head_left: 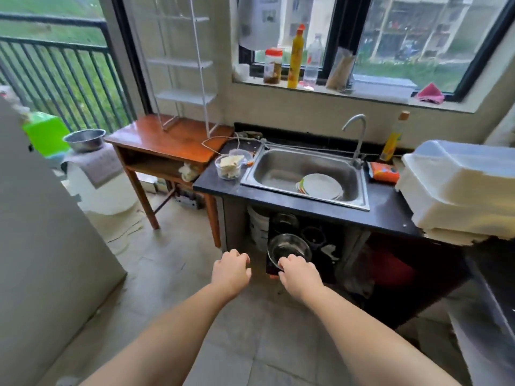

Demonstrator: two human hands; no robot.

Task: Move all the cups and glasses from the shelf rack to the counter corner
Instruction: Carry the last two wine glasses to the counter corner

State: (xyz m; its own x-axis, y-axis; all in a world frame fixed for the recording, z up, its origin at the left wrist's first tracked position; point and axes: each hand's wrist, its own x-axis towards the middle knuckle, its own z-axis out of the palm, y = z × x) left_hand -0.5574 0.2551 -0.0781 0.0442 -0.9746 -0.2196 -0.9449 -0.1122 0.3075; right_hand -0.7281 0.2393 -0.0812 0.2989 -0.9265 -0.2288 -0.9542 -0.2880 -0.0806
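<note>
My right hand [299, 274] grips the near rim of a clear glass [289, 247] in front of the dark space under the sink. Behind the glass, two more glasses [284, 220] [312, 237] stand in that dark space, hard to make out. Left of the glass, my left hand [231, 270] hovers with its fingers loosely curled and holds nothing. The black counter [209, 182] ends in a corner left of the sink, where a clear container [230, 167] with scraps stands. A white shelf rack [192, 79] stands on the wooden table with bare shelves.
The steel sink [278, 168] holds white plates [320, 186]. A large white plastic box [457, 190] fills the counter's right end. The wooden table [167, 140] adjoins the counter on the left, with a cable [220, 139] trailing across. A white bucket [259, 227] sits under the counter.
</note>
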